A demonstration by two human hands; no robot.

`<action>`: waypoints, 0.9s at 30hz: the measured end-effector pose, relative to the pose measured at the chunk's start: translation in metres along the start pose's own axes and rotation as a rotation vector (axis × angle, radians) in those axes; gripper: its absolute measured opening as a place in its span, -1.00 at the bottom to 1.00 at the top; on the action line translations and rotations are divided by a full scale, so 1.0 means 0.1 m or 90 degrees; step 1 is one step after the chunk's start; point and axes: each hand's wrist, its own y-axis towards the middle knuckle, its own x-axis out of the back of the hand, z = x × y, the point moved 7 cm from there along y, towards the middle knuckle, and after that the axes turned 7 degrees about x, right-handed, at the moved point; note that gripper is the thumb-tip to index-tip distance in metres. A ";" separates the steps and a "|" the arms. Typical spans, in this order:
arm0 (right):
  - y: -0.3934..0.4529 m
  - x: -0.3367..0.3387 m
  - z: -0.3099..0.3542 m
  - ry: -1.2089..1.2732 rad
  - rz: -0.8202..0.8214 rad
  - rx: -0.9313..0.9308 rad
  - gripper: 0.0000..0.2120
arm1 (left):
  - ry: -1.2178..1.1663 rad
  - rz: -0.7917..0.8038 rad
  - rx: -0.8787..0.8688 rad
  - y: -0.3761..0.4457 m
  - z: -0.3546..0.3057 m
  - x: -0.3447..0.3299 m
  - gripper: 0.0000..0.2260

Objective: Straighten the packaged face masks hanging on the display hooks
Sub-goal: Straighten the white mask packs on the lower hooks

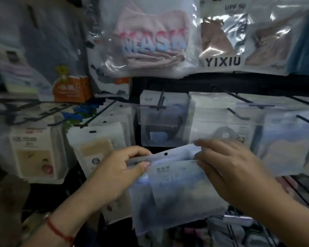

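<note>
Fingers of the left hand (114,173) pinch the upper left corner of a frosted mask packet (169,186), thumb pressed on the front face and the other fingers curled behind the top strip; fingers of the right hand (227,172) pinch the upper right corner the same way, thumb in front and fingertips folded over the top edge. The packet is off its hook, held in the air between both hands, low in the display and in front of the rows of hanging packets. Its top strip runs roughly left to right, tilted so the right end sits higher than the left, and the small round hang hole (166,154) lies on that strip, nearer the left hand than the right. The black wire hook (161,102) carrying a dark mask packet (159,129) stands straight above the hole, well apart from it, and another hook (236,114) lies up and to the right. My judgement is that the coming move depends on levelling the strip and lifting the hole up to a hook tip, and the left hand, being closer to the hole, is better placed to guide it. Motion blur hides finer detail of the packet's print.
</note>
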 end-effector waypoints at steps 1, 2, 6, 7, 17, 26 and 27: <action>0.05 -0.06 0.08 0.004 0.009 0.011 -0.89 | 0.014 -0.006 -0.019 0.01 0.00 0.06 -0.84; 0.11 -0.10 0.15 0.008 0.017 0.018 -0.88 | 0.023 -0.015 -0.038 0.01 0.00 0.13 -0.82; 0.33 -0.27 0.28 -0.004 0.042 0.011 -0.91 | 0.002 -0.045 -0.080 0.10 0.10 0.36 -0.74; 0.37 -0.30 0.30 -0.002 0.049 0.007 -0.92 | -0.005 -0.049 -0.086 0.12 0.14 0.39 -0.73; 0.53 -0.19 0.54 -0.047 0.037 0.020 -0.90 | -0.070 -0.024 -0.192 0.28 0.16 0.54 -0.64; 0.68 -0.16 0.39 -0.135 0.051 0.065 -0.82 | -0.039 -0.021 -0.319 0.50 -0.13 0.50 -0.68; 0.68 -0.16 0.40 -0.139 0.046 0.066 -0.82 | -0.033 -0.025 -0.325 0.53 -0.13 0.49 -0.69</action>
